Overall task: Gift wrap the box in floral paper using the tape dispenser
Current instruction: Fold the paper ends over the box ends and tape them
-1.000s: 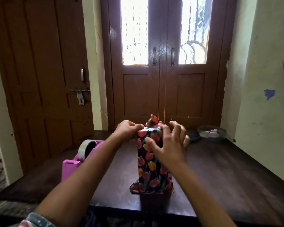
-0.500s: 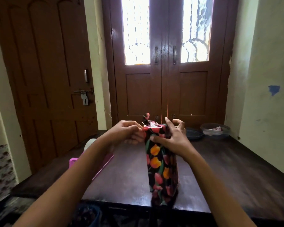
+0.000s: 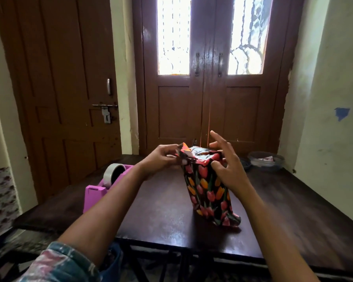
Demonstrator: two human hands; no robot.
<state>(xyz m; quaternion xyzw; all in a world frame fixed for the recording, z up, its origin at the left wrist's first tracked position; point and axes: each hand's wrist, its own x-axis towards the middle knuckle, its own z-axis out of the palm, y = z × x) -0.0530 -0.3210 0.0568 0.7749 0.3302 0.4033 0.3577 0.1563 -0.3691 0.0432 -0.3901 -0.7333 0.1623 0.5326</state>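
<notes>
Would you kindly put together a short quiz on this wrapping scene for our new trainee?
1. True or false: the dispenser stands to the right of the box.
2. What does the left hand pinch? A the tape roll; B the paper flap at the box's top; C scissors.
3. Fill in: the right hand touches the box with its fingers ___ (spread or curled).
Key: 1 false, it stands to the left; 2 B; 3 spread.
</notes>
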